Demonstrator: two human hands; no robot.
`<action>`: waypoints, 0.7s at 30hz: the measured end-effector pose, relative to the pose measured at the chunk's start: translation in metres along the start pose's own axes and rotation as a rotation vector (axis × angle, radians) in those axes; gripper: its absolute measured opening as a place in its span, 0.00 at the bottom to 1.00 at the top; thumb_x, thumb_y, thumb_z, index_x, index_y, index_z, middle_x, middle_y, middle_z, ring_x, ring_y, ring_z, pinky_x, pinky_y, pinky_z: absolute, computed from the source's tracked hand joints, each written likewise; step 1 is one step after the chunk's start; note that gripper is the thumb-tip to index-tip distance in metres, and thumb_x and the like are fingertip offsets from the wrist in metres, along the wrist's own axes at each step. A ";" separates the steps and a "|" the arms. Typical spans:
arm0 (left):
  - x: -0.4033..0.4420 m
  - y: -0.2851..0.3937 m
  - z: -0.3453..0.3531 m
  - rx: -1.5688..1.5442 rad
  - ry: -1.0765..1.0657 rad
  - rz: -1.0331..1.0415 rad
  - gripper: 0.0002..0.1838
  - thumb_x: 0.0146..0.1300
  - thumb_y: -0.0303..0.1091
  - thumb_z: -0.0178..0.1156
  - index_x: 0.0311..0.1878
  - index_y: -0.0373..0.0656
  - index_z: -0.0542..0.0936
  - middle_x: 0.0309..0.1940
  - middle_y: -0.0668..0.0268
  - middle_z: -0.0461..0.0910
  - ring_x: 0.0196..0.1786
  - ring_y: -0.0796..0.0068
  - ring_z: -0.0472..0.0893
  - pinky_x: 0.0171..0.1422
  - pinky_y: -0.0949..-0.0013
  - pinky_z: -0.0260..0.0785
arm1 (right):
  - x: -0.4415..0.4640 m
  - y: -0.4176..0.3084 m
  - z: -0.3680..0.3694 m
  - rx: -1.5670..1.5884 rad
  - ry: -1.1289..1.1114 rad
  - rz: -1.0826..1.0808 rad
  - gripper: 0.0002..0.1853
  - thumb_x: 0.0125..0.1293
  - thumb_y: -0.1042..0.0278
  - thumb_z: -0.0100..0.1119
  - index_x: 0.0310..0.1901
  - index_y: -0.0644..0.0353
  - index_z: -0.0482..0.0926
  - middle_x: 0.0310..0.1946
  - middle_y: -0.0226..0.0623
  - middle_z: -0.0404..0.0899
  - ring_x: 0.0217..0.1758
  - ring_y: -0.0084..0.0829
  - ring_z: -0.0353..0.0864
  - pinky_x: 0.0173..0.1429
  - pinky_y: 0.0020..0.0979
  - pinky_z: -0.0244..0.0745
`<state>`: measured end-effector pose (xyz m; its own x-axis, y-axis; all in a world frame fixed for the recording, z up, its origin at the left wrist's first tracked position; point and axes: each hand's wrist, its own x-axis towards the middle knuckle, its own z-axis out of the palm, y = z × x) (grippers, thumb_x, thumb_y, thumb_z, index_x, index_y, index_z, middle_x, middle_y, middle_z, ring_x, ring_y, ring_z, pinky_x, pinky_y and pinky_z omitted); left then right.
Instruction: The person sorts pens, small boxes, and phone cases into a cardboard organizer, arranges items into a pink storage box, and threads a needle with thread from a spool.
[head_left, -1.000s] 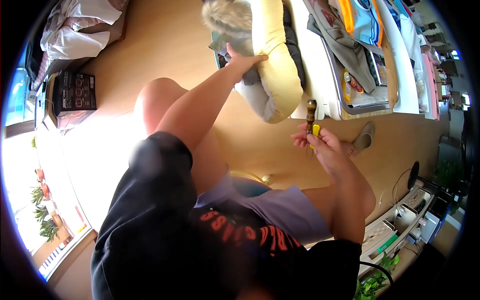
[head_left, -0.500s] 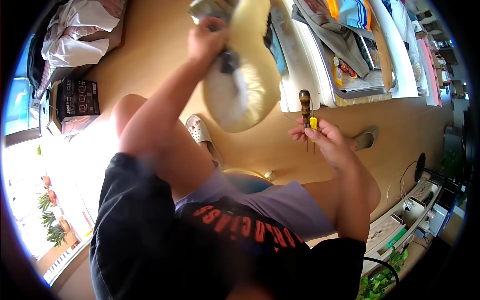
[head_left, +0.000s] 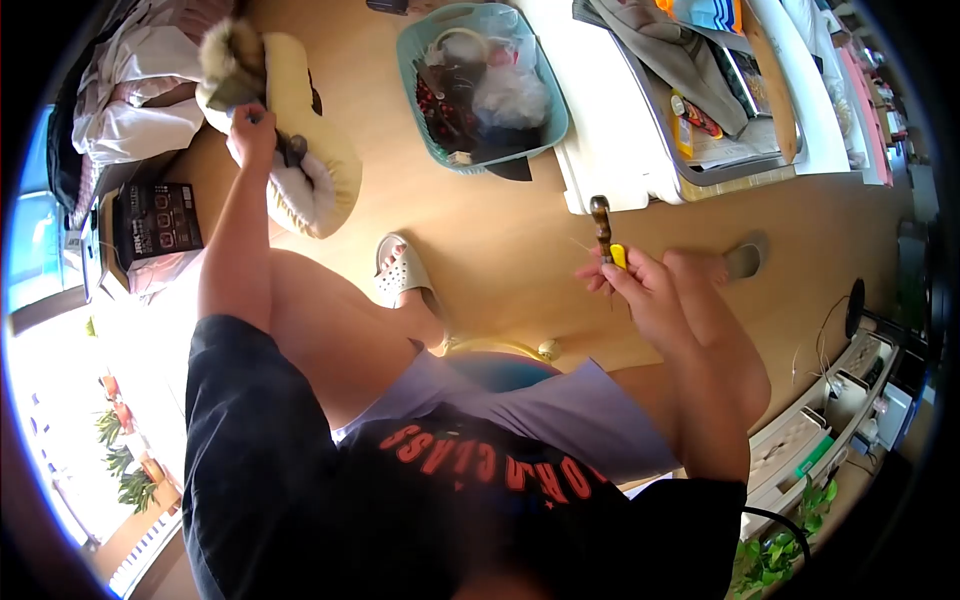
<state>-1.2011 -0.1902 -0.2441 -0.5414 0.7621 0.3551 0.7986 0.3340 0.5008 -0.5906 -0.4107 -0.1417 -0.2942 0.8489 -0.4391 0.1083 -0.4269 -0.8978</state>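
My left hand point(head_left: 252, 137) is closed on a pale yellow padded item point(head_left: 325, 150) with grey lining and a brown fur trim point(head_left: 233, 52), held out at the upper left beside the white bundle. At the right, my right hand point(head_left: 637, 287) pinches a dark brown wooden-handled awl point(head_left: 601, 222) and a yellow-handled tool point(head_left: 618, 256). The awl's handle points up, and a thin metal tip shows below my fingers. A teal basket point(head_left: 405, 65) stands on the floor between my hands, holding clear plastic bags and dark items.
A white cabinet point(head_left: 615, 130) bears a grey tray point(head_left: 735, 172) with clothes and small packs. White bundled fabric point(head_left: 150, 95) and a black box point(head_left: 157, 222) are at the left. My sandalled foot point(head_left: 403, 270) rests on the floor. A shelf unit point(head_left: 790, 450) stands lower right.
The yellow padded item has moved left with my left hand, away from the cabinet, uncovering the teal basket. My right hand stays in nearly the same place with both tools.
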 end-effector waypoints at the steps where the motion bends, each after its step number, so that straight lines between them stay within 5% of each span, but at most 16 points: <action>1: -0.011 -0.009 0.010 0.052 -0.035 -0.085 0.16 0.52 0.44 0.70 0.44 0.53 0.85 0.41 0.59 0.88 0.49 0.53 0.86 0.56 0.54 0.76 | -0.001 0.004 -0.003 0.001 0.033 0.010 0.13 0.80 0.71 0.51 0.58 0.68 0.77 0.49 0.41 0.87 0.47 0.23 0.82 0.58 0.26 0.76; 2: -0.006 -0.052 0.042 0.084 -0.059 -0.063 0.20 0.51 0.46 0.73 0.48 0.54 0.84 0.42 0.57 0.87 0.50 0.51 0.86 0.58 0.53 0.76 | -0.001 0.008 -0.004 0.003 0.067 0.018 0.12 0.80 0.71 0.51 0.58 0.67 0.77 0.49 0.40 0.88 0.46 0.23 0.82 0.57 0.26 0.76; 4: -0.008 -0.082 0.076 0.177 -0.397 -0.240 0.41 0.50 0.52 0.79 0.68 0.60 0.73 0.63 0.44 0.76 0.64 0.44 0.78 0.66 0.49 0.73 | 0.000 0.011 -0.009 -0.035 0.105 0.004 0.13 0.80 0.71 0.51 0.59 0.67 0.77 0.48 0.40 0.88 0.46 0.22 0.81 0.56 0.25 0.75; 6: -0.071 0.028 0.091 0.553 -0.402 -0.274 0.46 0.54 0.62 0.74 0.74 0.62 0.68 0.77 0.43 0.58 0.77 0.43 0.61 0.79 0.40 0.56 | 0.002 0.001 -0.007 -0.114 0.137 0.040 0.13 0.80 0.70 0.51 0.59 0.66 0.77 0.48 0.39 0.88 0.45 0.21 0.81 0.55 0.24 0.74; 8: -0.103 0.082 0.090 0.376 -0.505 0.118 0.52 0.60 0.66 0.67 0.82 0.53 0.59 0.80 0.44 0.54 0.77 0.37 0.61 0.81 0.45 0.55 | 0.002 -0.028 0.003 -0.224 0.162 0.094 0.13 0.80 0.70 0.52 0.59 0.66 0.77 0.47 0.38 0.88 0.44 0.20 0.80 0.53 0.23 0.74; 10: -0.138 0.131 0.099 -0.113 -0.721 0.021 0.47 0.62 0.59 0.70 0.77 0.44 0.64 0.72 0.45 0.67 0.69 0.46 0.75 0.73 0.46 0.68 | 0.009 -0.005 0.001 -0.120 0.142 0.049 0.13 0.80 0.69 0.51 0.59 0.66 0.77 0.47 0.38 0.87 0.44 0.20 0.80 0.52 0.23 0.73; 15: -0.184 0.123 0.129 -0.295 -0.969 -0.248 0.20 0.61 0.38 0.69 0.50 0.32 0.78 0.43 0.58 0.83 0.39 0.65 0.86 0.42 0.56 0.83 | 0.022 0.000 0.002 0.021 0.076 0.010 0.13 0.80 0.69 0.52 0.58 0.66 0.77 0.47 0.38 0.87 0.44 0.21 0.80 0.51 0.25 0.74; 18: -0.186 0.115 0.137 -0.362 -0.995 -0.230 0.22 0.57 0.40 0.68 0.48 0.32 0.79 0.42 0.43 0.87 0.51 0.41 0.87 0.54 0.47 0.78 | 0.028 -0.006 0.002 0.127 0.044 0.008 0.12 0.80 0.69 0.53 0.57 0.65 0.77 0.47 0.39 0.87 0.45 0.23 0.82 0.53 0.27 0.76; 21: -0.207 0.097 0.133 -0.099 -0.940 0.056 0.23 0.56 0.40 0.69 0.48 0.31 0.79 0.45 0.39 0.85 0.52 0.37 0.85 0.56 0.46 0.77 | 0.030 -0.012 0.001 0.170 0.036 -0.049 0.11 0.80 0.69 0.53 0.57 0.64 0.75 0.47 0.41 0.86 0.47 0.26 0.83 0.54 0.29 0.77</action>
<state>-0.9764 -0.2417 -0.3736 -0.0343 0.9246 -0.3794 0.7678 0.2674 0.5822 -0.6018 -0.3810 -0.1442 -0.2604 0.8792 -0.3989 -0.0679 -0.4288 -0.9008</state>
